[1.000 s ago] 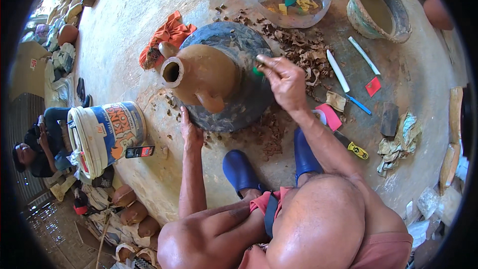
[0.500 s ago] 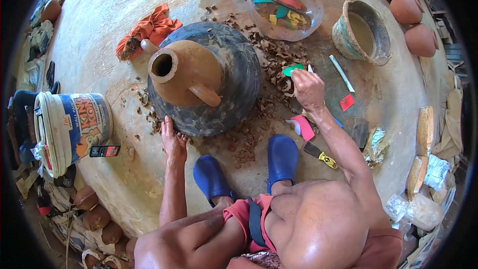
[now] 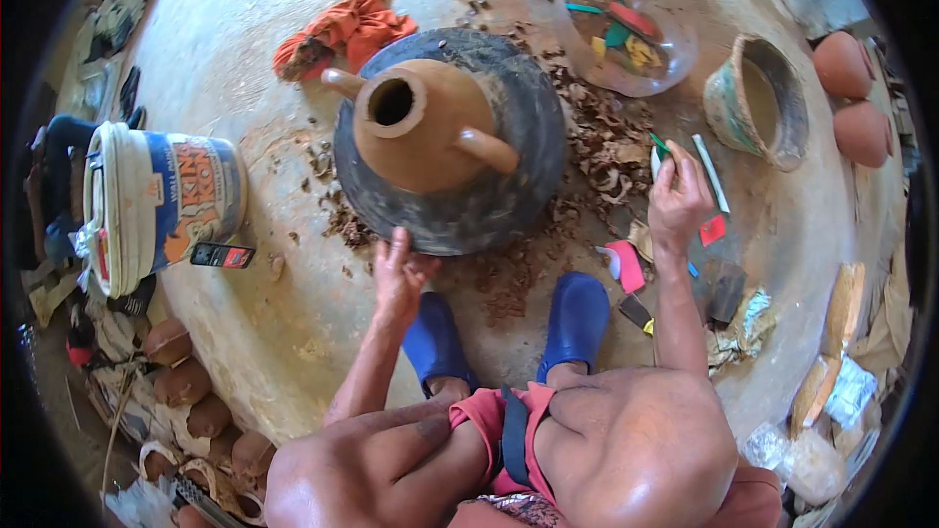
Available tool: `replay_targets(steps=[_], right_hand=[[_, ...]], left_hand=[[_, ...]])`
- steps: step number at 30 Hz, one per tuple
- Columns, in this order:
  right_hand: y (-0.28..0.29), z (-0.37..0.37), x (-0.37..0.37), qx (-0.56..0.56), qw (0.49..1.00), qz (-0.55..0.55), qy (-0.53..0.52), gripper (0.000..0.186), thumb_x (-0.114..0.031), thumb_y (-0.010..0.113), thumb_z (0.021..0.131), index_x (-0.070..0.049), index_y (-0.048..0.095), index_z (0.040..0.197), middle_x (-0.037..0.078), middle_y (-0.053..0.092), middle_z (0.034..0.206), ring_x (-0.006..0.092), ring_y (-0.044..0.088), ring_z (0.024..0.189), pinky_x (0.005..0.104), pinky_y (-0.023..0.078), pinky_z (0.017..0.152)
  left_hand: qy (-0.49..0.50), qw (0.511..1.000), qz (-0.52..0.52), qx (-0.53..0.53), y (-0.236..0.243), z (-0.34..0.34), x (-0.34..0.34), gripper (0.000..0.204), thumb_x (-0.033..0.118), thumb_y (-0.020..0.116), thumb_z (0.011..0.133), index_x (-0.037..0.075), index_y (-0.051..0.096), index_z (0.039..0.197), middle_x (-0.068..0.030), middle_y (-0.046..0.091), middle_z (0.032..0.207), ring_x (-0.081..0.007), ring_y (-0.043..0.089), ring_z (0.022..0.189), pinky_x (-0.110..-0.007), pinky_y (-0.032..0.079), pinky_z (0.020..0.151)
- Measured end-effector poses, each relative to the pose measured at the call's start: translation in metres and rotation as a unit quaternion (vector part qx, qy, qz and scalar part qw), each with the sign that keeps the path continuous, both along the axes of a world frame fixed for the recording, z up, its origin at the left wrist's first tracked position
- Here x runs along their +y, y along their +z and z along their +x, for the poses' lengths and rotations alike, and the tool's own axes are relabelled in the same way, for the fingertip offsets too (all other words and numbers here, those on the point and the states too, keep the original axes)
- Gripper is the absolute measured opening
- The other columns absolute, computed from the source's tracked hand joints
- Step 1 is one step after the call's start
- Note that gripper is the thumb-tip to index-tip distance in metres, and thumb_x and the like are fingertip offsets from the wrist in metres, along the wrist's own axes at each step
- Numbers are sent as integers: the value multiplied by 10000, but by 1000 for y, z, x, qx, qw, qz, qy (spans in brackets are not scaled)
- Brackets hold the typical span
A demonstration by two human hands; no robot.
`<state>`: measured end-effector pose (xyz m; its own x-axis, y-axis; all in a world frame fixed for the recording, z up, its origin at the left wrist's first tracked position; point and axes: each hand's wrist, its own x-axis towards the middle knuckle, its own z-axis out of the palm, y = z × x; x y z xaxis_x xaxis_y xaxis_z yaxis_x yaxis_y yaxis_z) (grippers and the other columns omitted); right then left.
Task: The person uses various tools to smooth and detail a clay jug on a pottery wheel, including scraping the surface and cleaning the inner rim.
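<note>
Pot (image 3: 416,154) on dark turntable (image 3: 450,223)

Location type: pottery workshop. Indicators: a narrow-necked clay jar (image 3: 430,152) stands on a dark round turntable (image 3: 536,161) at floor level. Curled clay trimmings (image 3: 602,122) lie beside the turntable on the bare concrete floor (image 3: 254,78). A clear plastic basin (image 3: 641,89) contains coloured scraper pieces (image 3: 631,20). A crusted bucket (image 3: 725,103) near the basin contains murky liquid (image 3: 761,103). Two rounded reddish-brown pots (image 3: 843,66) are positioned at the right. Further brown vessels (image 3: 183,383) are grouped at the lower left; these are probably clay pots, but fisheye distortion and shade limit identification.
</note>
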<state>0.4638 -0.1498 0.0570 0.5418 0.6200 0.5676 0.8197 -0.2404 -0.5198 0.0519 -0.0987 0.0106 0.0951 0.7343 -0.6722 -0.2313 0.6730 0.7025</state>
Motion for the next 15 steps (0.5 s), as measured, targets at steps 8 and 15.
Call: replay_targets(steps=[8, 15], right_hand=[[48, -115, 52, 106, 969, 94, 204, 276, 87, 763, 876, -17, 767, 1131, 162, 795, 1034, 324, 780, 901, 402, 633, 815], [50, -127, 103, 41, 960, 117, 253, 396, 97, 753, 849, -60, 779, 1211, 136, 779, 1089, 331, 759, 948, 430, 631, 817]], left_hand=[[-9, 997, -73, -29, 2, 7, 10, 534, 522, 637, 1086, 145, 569, 1459, -82, 719, 1359, -263, 736, 1109, -461, 597, 902], [47, 999, -16, 8, -10, -39, 78, 419, 492, 662, 1080, 233, 564, 1395, 6, 691, 1215, -198, 694, 1084, -451, 561, 900]])
